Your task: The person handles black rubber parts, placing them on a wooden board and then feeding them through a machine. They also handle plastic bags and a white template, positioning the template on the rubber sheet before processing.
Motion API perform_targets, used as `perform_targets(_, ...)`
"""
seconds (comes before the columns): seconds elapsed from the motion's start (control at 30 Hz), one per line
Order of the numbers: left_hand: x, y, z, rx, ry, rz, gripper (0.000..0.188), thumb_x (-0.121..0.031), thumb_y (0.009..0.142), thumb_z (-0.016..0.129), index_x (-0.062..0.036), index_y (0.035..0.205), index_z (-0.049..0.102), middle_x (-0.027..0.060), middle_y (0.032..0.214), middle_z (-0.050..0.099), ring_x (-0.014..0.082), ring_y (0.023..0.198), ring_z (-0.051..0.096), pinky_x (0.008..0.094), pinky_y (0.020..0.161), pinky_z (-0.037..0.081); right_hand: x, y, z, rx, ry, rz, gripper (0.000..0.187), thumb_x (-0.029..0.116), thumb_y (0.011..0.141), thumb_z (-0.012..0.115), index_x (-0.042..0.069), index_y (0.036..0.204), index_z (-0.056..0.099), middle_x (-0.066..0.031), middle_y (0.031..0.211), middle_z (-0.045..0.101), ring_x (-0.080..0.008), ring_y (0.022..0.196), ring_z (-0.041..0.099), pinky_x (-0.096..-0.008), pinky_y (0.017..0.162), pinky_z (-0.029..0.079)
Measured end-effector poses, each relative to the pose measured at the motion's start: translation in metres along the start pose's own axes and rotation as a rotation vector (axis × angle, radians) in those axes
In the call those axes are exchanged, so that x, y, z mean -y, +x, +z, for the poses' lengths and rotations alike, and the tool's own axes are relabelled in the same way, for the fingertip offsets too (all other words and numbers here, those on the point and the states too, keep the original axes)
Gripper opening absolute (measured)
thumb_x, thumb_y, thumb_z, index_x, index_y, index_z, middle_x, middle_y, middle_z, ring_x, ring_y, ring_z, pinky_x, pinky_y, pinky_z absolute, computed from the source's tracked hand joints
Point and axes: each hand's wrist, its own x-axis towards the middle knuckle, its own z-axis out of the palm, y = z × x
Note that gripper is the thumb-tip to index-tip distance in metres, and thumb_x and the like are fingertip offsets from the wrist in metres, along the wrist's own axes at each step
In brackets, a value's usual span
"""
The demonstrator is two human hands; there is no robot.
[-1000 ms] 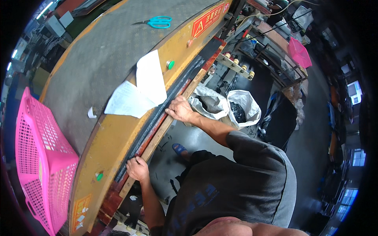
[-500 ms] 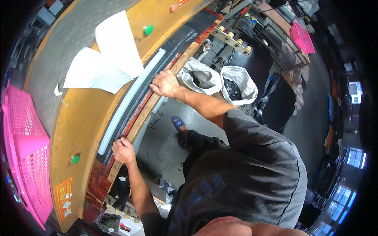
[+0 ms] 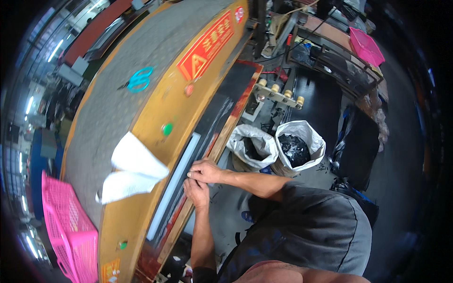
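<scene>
My left hand [image 3: 196, 192] and my right hand [image 3: 206, 170] meet at the edge of a large yellow machine, almost touching. Their fingers are curled and pressed together over the black sheet material [image 3: 193, 155] lying along the machine's ledge; whatever they pinch is too small or hidden to name. Just beyond the fingertips runs a long pale grey-white bar [image 3: 175, 184]. Under my wrists lies the wooden strip [image 3: 221, 144] of the ledge, beside a worn red edge [image 3: 241, 103].
On the yellow machine [image 3: 155, 108] lie white papers [image 3: 134, 162] and blue-handled scissors [image 3: 139, 79]. A pink basket [image 3: 71, 226] stands at left. Two white sacks [image 3: 255, 141], one holding black scraps, stand on the right beside a roller bracket [image 3: 279, 94]. A second pink basket [image 3: 365, 46] sits farther back.
My hands were apart on the ledge, and are now together near its middle. My left hand moved up along the ledge toward my right. The view has shifted, bringing the scissors into sight.
</scene>
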Motion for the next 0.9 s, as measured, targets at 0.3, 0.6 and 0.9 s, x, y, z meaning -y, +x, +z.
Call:
perform_targets(0.3,-0.106,0.088,0.088,0.137,0.1,0.063,0.043,-0.036,0.079,0.085,-0.007,0.106,0.068,0.0162,0.101,0.063,0.0402,0.1,0.062,0.0512,0.084,0.051,-0.129,0.076,-0.422,-0.607,0.398,0.052,0.013,0.012,0.105,0.064,0.0,0.106,0.068,-0.0055,0.092,0.072,-0.0125,0.075,0.069,-0.028,0.07,0.057)
perform_targets(0.6,-0.108,0.09,0.099,0.216,0.279,-0.027,0.055,-0.04,0.069,0.093,-0.0073,0.1,0.063,0.0126,0.097,0.06,0.0387,0.095,0.062,0.0512,0.08,0.051,-0.236,0.216,-0.716,-1.115,0.591,0.235,0.017,0.021,0.102,0.066,0.005,0.096,0.068,-0.0049,0.088,0.073,-0.0126,0.068,0.068,-0.0277,0.059,0.058)
perform_targets(0.9,-0.1,0.088,0.105,0.252,0.38,-0.062,0.057,-0.042,0.067,0.092,-0.0068,0.099,0.06,0.0127,0.094,0.058,0.0386,0.092,0.06,0.0507,0.078,0.051,-0.26,0.305,-0.789,-1.149,0.458,0.278,0.024,0.026,0.098,0.07,0.004,0.106,0.071,-0.0055,0.09,0.072,-0.0158,0.073,0.072,-0.0311,0.06,0.062)
